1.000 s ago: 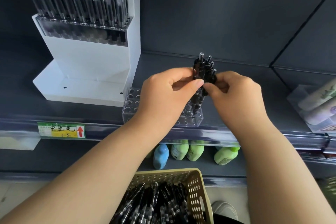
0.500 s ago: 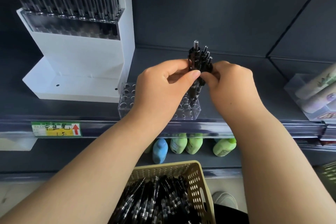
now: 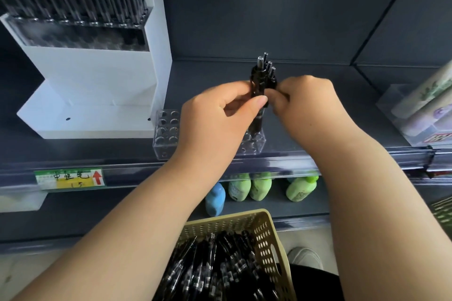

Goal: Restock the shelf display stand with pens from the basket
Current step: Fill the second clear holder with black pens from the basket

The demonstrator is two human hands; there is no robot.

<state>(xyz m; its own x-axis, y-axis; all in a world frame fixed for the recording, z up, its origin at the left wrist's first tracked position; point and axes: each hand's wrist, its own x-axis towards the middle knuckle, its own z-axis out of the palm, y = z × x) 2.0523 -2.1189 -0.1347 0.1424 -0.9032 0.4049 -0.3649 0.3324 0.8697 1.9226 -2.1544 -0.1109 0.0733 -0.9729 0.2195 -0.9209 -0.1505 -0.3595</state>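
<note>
A small bunch of black pens (image 3: 263,73) stands upright over the clear plastic display stand (image 3: 164,133) at the shelf's front edge. My left hand (image 3: 217,115) pinches the bunch from the left with thumb and fingers. My right hand (image 3: 305,100) grips the same bunch from the right. The pens' lower ends reach down toward the stand's right-hand holes, partly hidden by my left hand. A beige perforated basket (image 3: 267,234) full of black pens sits low in front of me.
A white display unit (image 3: 97,76) with rows of clear pens stands on the shelf at left. A yellow-green price label (image 3: 69,178) is on the shelf rail. Blue and green bottles (image 3: 247,187) sit on the lower shelf. Packaged goods (image 3: 420,110) lie at right.
Both hands keep their hold on the pen bunch over the stand's right side. The view has shifted a little; the bunch looks slightly more upright.
</note>
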